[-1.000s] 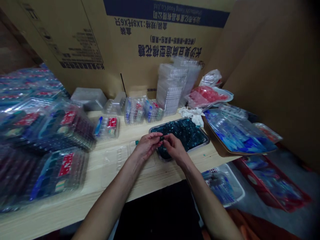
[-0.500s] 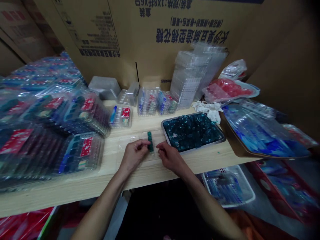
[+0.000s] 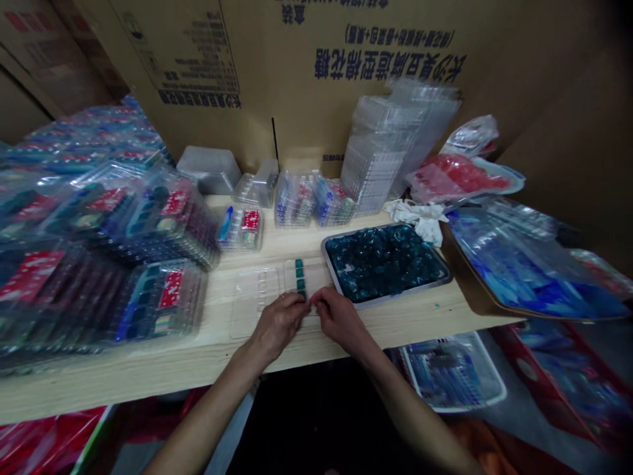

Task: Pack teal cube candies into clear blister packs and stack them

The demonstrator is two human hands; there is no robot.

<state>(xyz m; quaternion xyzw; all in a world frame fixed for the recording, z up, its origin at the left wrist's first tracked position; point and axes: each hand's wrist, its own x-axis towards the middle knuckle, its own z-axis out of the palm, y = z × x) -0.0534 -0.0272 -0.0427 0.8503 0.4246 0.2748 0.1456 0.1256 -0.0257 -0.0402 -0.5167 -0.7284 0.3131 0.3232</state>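
Observation:
A clear plastic blister tray (image 3: 324,272) lies on the table in front of me, with a column of small dark green cubes (image 3: 299,273) along its left side. My left hand (image 3: 277,324) is closed, its fingertips at the lowest visible cube. Close beside them, my right hand (image 3: 341,318) is closed in a pinch over the tray's near end. Whatever lies between the fingertips is hidden. To the left is a second clear plastic piece (image 3: 244,293). At the right stands a shallow tray (image 3: 368,303) full of glossy dark green pieces (image 3: 386,260).
Stacked filled clear packs (image 3: 163,300) crowd the left side. One filled pack (image 3: 241,229) lies behind the work area. A tall stack of clear trays (image 3: 376,155) stands at the back. Rightward are a white cloth (image 3: 420,218) and a carton of blue packets (image 3: 534,264). A white basket (image 3: 497,379) sits below the table edge.
My left hand has moved down along the column toward my right hand, and the fingertips now nearly meet. More of the green cubes show. The view has shifted slightly.

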